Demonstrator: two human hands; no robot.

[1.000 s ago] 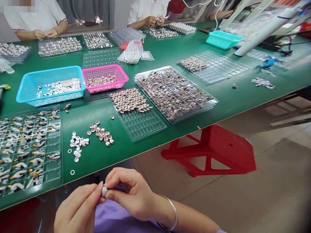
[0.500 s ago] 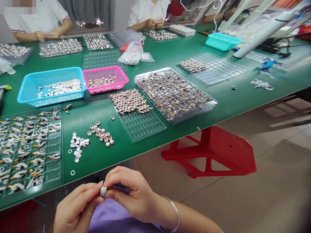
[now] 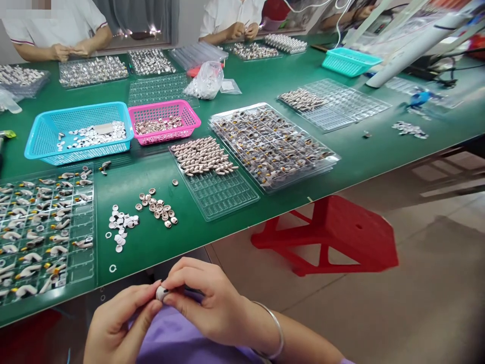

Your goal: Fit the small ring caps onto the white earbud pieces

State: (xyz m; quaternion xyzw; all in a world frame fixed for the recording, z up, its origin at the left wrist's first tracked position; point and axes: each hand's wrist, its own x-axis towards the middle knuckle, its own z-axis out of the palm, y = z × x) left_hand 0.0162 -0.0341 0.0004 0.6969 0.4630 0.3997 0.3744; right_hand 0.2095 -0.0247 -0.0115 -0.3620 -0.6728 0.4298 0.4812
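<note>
My left hand (image 3: pixel 115 323) and my right hand (image 3: pixel 206 298) meet over my lap, below the near edge of the green table (image 3: pixel 159 172). Both pinch the same small white and dark part (image 3: pixel 162 292) between their fingertips. A silver bangle (image 3: pixel 273 331) sits on my right wrist. On the table just ahead lie a heap of small white caps (image 3: pixel 120 227) and a heap of brownish caps (image 3: pixel 159 207).
A clear tray (image 3: pixel 41 232) of assembled parts lies at the left, a half-filled tray (image 3: pixel 212 174) and a full tray (image 3: pixel 271 144) ahead. A blue basket (image 3: pixel 78 132) and a pink basket (image 3: pixel 163 121) stand behind. A red stool (image 3: pixel 333 235) is under the table. Other people work across the table.
Both hands stay together on the small part, with only slight shifts of the fingers. The view has moved a little.
</note>
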